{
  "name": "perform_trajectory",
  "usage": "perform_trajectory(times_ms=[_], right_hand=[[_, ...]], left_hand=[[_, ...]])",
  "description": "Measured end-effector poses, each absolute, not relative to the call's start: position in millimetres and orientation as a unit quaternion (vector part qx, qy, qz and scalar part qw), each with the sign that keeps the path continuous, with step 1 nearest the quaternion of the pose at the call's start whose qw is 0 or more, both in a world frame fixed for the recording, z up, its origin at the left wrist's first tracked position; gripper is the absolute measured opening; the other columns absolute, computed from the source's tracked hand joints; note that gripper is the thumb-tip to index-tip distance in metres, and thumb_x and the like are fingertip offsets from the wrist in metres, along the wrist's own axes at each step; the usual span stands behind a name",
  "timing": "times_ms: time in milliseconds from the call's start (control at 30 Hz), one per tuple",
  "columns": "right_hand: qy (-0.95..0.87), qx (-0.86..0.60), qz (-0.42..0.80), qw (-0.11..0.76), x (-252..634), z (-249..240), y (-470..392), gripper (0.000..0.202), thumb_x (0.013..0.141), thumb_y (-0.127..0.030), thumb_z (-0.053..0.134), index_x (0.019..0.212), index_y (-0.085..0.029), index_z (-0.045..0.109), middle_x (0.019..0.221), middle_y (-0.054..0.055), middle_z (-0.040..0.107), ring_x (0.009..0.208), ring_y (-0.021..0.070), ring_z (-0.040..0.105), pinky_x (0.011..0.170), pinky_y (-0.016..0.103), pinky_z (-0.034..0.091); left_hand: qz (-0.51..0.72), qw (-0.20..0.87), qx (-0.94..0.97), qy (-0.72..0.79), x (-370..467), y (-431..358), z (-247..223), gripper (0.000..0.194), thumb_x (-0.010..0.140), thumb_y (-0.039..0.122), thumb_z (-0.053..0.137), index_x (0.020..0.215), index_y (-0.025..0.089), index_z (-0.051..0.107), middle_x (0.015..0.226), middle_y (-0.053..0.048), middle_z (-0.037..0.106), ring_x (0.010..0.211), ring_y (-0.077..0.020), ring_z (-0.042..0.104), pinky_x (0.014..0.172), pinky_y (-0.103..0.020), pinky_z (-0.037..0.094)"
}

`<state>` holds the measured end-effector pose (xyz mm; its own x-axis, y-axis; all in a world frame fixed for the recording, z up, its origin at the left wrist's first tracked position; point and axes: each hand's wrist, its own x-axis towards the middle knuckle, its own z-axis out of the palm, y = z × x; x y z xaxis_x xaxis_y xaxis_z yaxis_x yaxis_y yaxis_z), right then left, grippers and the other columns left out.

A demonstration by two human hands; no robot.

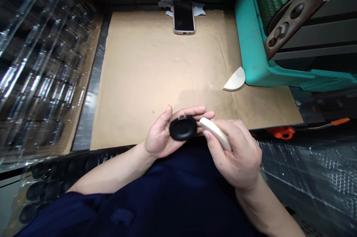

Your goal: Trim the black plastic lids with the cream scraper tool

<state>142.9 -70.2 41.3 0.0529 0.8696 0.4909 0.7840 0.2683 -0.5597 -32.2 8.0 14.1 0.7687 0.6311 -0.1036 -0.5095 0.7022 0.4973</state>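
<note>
A round black dish-like part (183,128) rests in the upturned palm of my left hand (164,136), whose fingers stretch out beneath it and whose thumb stands up at its left. My right hand (237,151) pinches a cream-white flat piece (216,133) with a rounded edge between thumb and fingers. The tip of that piece is close to the right side of the black part; whether it touches my left fingers is hard to tell. A similar white half-round piece (235,79) lies on the cardboard (156,58) near the green bin.
A phone (183,17) lies at the back on a white cloth (199,9). The green bin (253,54) and a metal bracket (290,17) stand at the right. Stacked clear plastic trays (41,58) fill the left. An orange-handled tool (282,132) lies past the cardboard's right front edge.
</note>
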Motion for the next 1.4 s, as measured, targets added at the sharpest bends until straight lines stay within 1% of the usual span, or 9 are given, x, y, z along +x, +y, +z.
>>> perform_trajectory(times_ms=[167,267,467,600,767,967,1167,1267,1400], right_hand=[[-0.713,-0.584,0.075,0.38,138.0,40.0,-70.2,0.025,0.091,-0.015,0.068,0.115,-0.016,0.066,0.095,0.006,0.072,0.083,0.0176,0.07,0.076,0.03,0.056],[-0.74,-0.568,0.081,0.351,130.6,39.4,-68.5,0.018,0.094,-0.015,0.063,0.111,-0.015,0.068,0.092,0.007,0.071,0.082,0.0185,0.069,0.074,0.031,0.056],[-0.779,-0.55,0.043,0.297,117.4,37.0,-63.5,0.015,0.094,-0.014,0.062,0.107,-0.012,0.07,0.082,0.006,0.068,0.073,0.0178,0.064,0.069,0.032,0.05],[-0.755,-0.581,-0.006,0.303,121.8,39.4,-61.1,0.014,0.095,-0.015,0.063,0.106,-0.011,0.07,0.088,0.008,0.07,0.076,0.018,0.065,0.068,0.032,0.048],[-0.769,-0.567,0.093,0.281,123.2,42.5,-67.6,0.015,0.098,-0.017,0.056,0.105,-0.015,0.069,0.082,0.004,0.065,0.073,0.0155,0.063,0.065,0.029,0.047],[-0.75,-0.555,0.111,0.342,106.4,30.8,-64.5,0.018,0.099,-0.019,0.055,0.113,-0.013,0.065,0.094,0.008,0.068,0.082,0.0177,0.067,0.07,0.029,0.053],[-0.752,-0.529,0.11,0.378,95.3,25.6,-61.2,0.019,0.099,-0.02,0.056,0.114,-0.012,0.063,0.091,0.007,0.068,0.077,0.0167,0.066,0.065,0.029,0.055],[-0.738,-0.547,0.105,0.381,96.6,25.6,-61.0,0.022,0.099,-0.019,0.057,0.118,-0.011,0.062,0.097,0.01,0.069,0.089,0.0194,0.069,0.075,0.03,0.058],[-0.748,-0.53,0.112,0.384,98.4,24.0,-60.3,0.022,0.097,-0.018,0.058,0.118,-0.011,0.061,0.093,0.008,0.068,0.081,0.0178,0.067,0.07,0.029,0.057]], left_hand=[[0.316,0.911,0.232,0.124,-30.9,8.4,11.6,0.075,0.104,0.06,0.017,0.135,0.01,0.063,0.143,-0.018,0.061,0.142,-0.0361,0.048,0.123,-0.054,0.027],[0.319,0.91,0.235,0.123,-29.6,8.0,10.3,0.071,0.103,0.059,0.023,0.134,0.011,0.064,0.142,-0.018,0.061,0.141,-0.0373,0.049,0.124,-0.056,0.027],[0.336,0.894,0.261,0.141,-26.7,6.2,9.8,0.054,0.103,0.047,0.037,0.135,0.012,0.063,0.144,-0.019,0.059,0.141,-0.0368,0.049,0.124,-0.056,0.025],[0.333,0.896,0.254,0.151,-27.0,6.5,10.3,0.05,0.104,0.04,0.037,0.136,0.012,0.062,0.146,-0.018,0.058,0.144,-0.034,0.046,0.125,-0.053,0.024],[0.359,0.891,0.233,0.151,-26.8,8.0,12.3,0.051,0.104,0.039,0.033,0.131,0.01,0.065,0.144,-0.019,0.059,0.141,-0.0348,0.05,0.123,-0.053,0.03],[0.373,0.876,0.256,0.167,-25.6,6.9,14.1,0.059,0.104,0.053,0.028,0.115,0.012,0.07,0.142,-0.019,0.06,0.141,-0.0352,0.049,0.122,-0.052,0.031],[0.376,0.865,0.276,0.185,-27.7,6.2,12.9,0.063,0.098,0.067,0.037,0.109,0.014,0.069,0.143,-0.019,0.059,0.14,-0.0379,0.049,0.121,-0.055,0.032],[0.377,0.865,0.279,0.18,-28.9,6.0,12.3,0.065,0.097,0.069,0.035,0.109,0.014,0.069,0.144,-0.018,0.058,0.141,-0.0375,0.048,0.122,-0.055,0.03],[0.38,0.863,0.28,0.179,-29.0,5.8,12.7,0.066,0.099,0.067,0.032,0.11,0.014,0.068,0.146,-0.018,0.055,0.142,-0.038,0.047,0.122,-0.055,0.031]])
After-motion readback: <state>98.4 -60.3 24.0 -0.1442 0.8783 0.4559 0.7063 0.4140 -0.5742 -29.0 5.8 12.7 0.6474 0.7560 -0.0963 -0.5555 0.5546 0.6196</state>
